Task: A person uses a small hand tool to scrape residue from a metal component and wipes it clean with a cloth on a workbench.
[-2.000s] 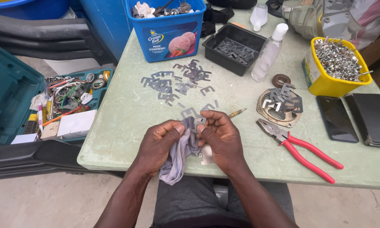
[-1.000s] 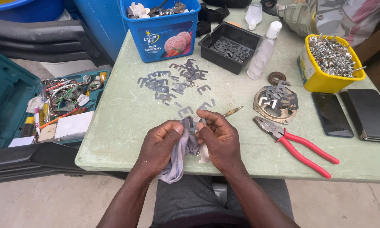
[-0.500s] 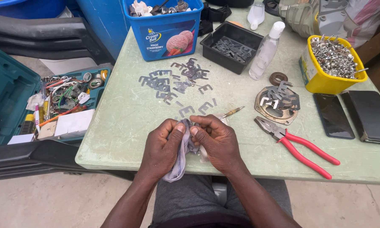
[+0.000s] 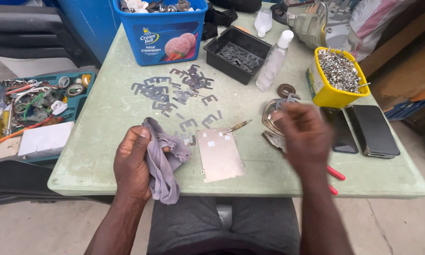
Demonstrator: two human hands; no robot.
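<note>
Left hand (image 4: pixel 133 163) closed around a bunched grey cloth (image 4: pixel 164 160), fingers wrapped over its upper fold, the loose end hanging past the near edge of the pale green table (image 4: pixel 104 137). Held this way, the cloth looks ready for wiping. Right hand (image 4: pixel 303 137) is lifted and blurred over the round metal part (image 4: pixel 269 111) and the red-handled pliers (image 4: pixel 335 174); fingers look curled together, but whether they pinch anything I cannot tell.

Head view, only one available. Thin metal plate (image 4: pixel 219 153) lies flat on the table between the two hands, just beside the cloth and untouched by either hand. A small brass-tipped tool (image 4: pixel 237 126) rests just beyond its far corner. Flat grey stampings (image 4: pixel 174 92) are scattered further back, near the blue tub (image 4: pixel 163 35). Yellow tub of screws (image 4: pixel 335 78) and two dark phones (image 4: pixel 359 130) sit to the right.
</note>
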